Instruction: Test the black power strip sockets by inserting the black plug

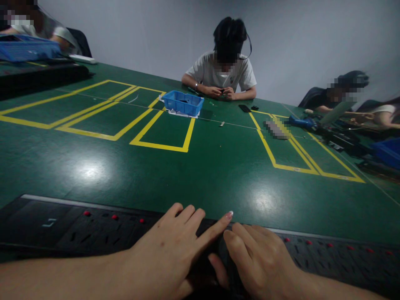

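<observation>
A long black power strip [125,231] with red switches and dark slots runs across the front of the green table; my hands cover its middle. My left hand [178,239] lies over it, fingers bent at the far edge, index finger stretched right and thumb on the near side. Close beside it, my right hand [262,254] is closed over the strip, fingers curled and knuckles up. The left index fingertip almost meets the right hand's fingers. What lies beneath both palms is hidden.
A blue basket [183,104] stands on white paper beyond the yellow tape boxes [156,143]. Across the table a person [221,75] works with both hands. More people sit at far left and right, near a blue basket [28,48] and a blue-handled tool [301,122].
</observation>
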Demonstrator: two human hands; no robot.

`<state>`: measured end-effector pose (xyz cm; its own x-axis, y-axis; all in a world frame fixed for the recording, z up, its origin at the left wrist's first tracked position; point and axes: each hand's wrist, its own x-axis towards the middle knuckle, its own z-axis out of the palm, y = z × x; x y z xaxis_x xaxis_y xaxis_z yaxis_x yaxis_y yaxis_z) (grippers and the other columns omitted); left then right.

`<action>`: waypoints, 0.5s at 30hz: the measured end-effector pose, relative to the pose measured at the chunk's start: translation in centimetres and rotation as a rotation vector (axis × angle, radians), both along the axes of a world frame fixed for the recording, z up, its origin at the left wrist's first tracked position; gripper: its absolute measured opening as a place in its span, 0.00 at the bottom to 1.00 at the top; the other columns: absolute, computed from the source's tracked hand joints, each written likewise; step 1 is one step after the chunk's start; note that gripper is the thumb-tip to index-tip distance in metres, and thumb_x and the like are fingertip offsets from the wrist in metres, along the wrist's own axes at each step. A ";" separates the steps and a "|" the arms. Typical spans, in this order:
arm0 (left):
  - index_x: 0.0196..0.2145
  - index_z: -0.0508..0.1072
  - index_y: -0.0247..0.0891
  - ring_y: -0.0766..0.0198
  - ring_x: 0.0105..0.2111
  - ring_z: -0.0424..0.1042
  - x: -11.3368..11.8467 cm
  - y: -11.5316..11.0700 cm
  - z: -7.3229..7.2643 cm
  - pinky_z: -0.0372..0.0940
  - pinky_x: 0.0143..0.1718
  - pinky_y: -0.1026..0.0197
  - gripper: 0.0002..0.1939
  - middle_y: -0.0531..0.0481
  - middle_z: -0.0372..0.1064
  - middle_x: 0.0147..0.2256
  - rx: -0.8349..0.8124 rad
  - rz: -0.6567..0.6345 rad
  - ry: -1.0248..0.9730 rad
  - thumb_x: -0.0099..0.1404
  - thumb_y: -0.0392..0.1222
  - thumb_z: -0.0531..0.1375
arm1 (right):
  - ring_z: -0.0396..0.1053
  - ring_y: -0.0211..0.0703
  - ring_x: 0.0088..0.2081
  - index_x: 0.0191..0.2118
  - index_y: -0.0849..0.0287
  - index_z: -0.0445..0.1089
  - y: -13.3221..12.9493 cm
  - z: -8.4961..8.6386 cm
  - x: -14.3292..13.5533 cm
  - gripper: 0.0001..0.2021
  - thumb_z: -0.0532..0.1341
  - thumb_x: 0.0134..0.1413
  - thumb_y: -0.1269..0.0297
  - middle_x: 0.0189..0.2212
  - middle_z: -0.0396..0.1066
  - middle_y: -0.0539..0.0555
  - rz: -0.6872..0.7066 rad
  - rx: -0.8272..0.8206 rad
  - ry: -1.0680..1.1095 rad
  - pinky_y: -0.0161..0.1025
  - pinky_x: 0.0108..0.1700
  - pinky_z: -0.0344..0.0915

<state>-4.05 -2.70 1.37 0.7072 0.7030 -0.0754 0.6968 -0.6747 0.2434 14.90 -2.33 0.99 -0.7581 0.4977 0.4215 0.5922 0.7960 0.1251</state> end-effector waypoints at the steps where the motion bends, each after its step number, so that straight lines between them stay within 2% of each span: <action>1: 0.61 0.32 0.43 0.50 0.43 0.60 0.0 0.0 0.0 0.54 0.43 0.47 0.45 0.42 0.60 0.47 0.000 -0.003 -0.001 0.54 0.43 0.57 | 0.64 0.38 0.23 0.35 0.65 0.62 0.0 0.0 0.0 0.10 0.47 0.59 0.66 0.23 0.67 0.55 0.000 0.000 0.002 0.35 0.24 0.60; 15: 0.61 0.32 0.44 0.50 0.42 0.60 -0.1 0.0 0.1 0.54 0.43 0.47 0.45 0.43 0.60 0.46 -0.022 0.007 -0.001 0.55 0.43 0.57 | 0.63 0.39 0.23 0.34 0.65 0.62 0.1 0.0 0.1 0.09 0.49 0.57 0.66 0.23 0.66 0.55 0.011 -0.003 0.016 0.35 0.23 0.59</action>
